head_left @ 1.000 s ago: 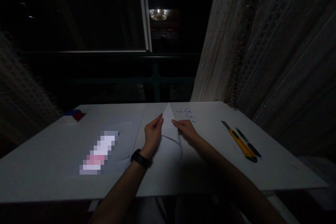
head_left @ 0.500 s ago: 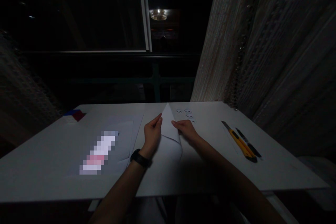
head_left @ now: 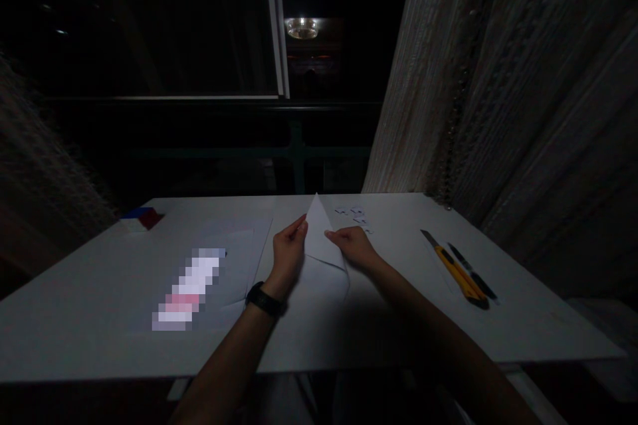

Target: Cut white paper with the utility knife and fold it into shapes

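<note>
A white sheet of paper (head_left: 319, 239), folded or rolled to a point at the top, is held up over the middle of the table. My left hand (head_left: 289, 249) pinches its left edge between thumb and fingers; a dark watch is on that wrist. My right hand (head_left: 353, 244) is closed on the right edge, its thumb lying on the paper's front. Below the hands a flap edge crosses the sheet, and the lower part hangs slightly curved. The fingers behind the paper are hidden.
On the white table (head_left: 100, 339) lie a yellow box cutter (head_left: 461, 275) and a dark pen (head_left: 471, 270) at right. Small marked paper pieces (head_left: 356, 212) sit behind my right hand. At left are paper sheets (head_left: 239, 259), a pixelated bright object (head_left: 189, 289) and a Rubik's-like cube (head_left: 141, 219).
Both hands keep their hold, and the paper's tip has shifted very slightly left. The sheet's lower part looks a little flatter and less curled than before.
</note>
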### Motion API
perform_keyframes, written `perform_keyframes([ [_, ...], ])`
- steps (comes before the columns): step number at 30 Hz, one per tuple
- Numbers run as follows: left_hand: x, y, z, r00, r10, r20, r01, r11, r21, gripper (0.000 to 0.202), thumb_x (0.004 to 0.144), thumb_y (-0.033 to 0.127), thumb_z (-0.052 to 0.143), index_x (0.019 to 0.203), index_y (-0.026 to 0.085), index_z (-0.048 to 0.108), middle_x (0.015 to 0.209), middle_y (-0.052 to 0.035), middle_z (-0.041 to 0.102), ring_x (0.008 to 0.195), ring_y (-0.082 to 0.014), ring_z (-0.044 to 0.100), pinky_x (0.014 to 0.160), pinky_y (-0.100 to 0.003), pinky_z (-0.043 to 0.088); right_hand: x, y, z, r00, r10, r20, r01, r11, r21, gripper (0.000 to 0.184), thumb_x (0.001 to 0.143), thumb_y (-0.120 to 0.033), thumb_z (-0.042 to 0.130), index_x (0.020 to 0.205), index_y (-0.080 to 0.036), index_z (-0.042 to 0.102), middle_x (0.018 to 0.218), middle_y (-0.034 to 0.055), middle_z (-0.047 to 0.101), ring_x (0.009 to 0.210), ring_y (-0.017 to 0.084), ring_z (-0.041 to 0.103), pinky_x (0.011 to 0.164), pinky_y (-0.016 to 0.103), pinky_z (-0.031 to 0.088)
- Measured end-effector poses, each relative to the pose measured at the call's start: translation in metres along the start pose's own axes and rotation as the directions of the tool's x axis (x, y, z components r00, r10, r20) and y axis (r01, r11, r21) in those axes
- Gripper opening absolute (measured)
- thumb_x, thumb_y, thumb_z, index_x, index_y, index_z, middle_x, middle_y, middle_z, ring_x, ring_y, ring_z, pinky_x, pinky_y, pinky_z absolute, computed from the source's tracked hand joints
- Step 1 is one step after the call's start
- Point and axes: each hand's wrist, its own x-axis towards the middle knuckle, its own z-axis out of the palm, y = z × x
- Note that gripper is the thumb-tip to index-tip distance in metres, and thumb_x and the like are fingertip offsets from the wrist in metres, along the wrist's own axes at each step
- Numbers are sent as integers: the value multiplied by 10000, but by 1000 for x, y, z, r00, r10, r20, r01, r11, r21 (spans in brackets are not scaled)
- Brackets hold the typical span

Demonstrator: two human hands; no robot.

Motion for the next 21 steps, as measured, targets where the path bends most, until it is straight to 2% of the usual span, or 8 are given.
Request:
perform_keyframes([
  [5,-1,3,0,994,-104,36,107,989,-105,461,690,325,660,1096,111,613,795,-76,708,700,-186,641,667,-289,501,0,-3,-4,999,-41,-26,39,996,-83,449,731,-529,511,577,-123,626,494,-10,514,491,104,443,474,218,303],
  [8,1,-3,-1,992,-117,47,121,987,-103,404,665,350,674,979,95,669,782,-81,704,711,-194,638,664,-285,493,-1,-6,-7,997,-68,-42,62,989,-132,433,737,-507,519,565,-123,623,487,-9,511,499,105,448,483,219,301],
  [11,5,-10,-3,994,-108,26,109,991,-76,340,650,360,679,857,92,696,765,-78,700,709,-198,632,650,-280,484,-2,-6,-8,999,-36,-11,36,998,-47,437,723,-511,530,569,-115,629,476,-13,493,481,101,426,473,222,294],
  [15,7,-14,-4,995,-96,6,96,994,-58,322,659,366,668,844,103,693,758,-67,695,714,-187,623,642,-265,470,0,-4,-9,997,-31,71,24,995,98,440,680,-527,568,545,-112,625,471,-19,488,474,96,414,483,224,307],
  [21,6,-7,-5,988,-144,55,150,979,-137,317,641,363,683,814,98,692,722,-62,687,680,-174,610,641,-263,457,-1,-4,-9,999,18,46,-26,983,182,411,631,-515,626,527,-117,618,477,-14,514,474,96,420,483,229,305],
])
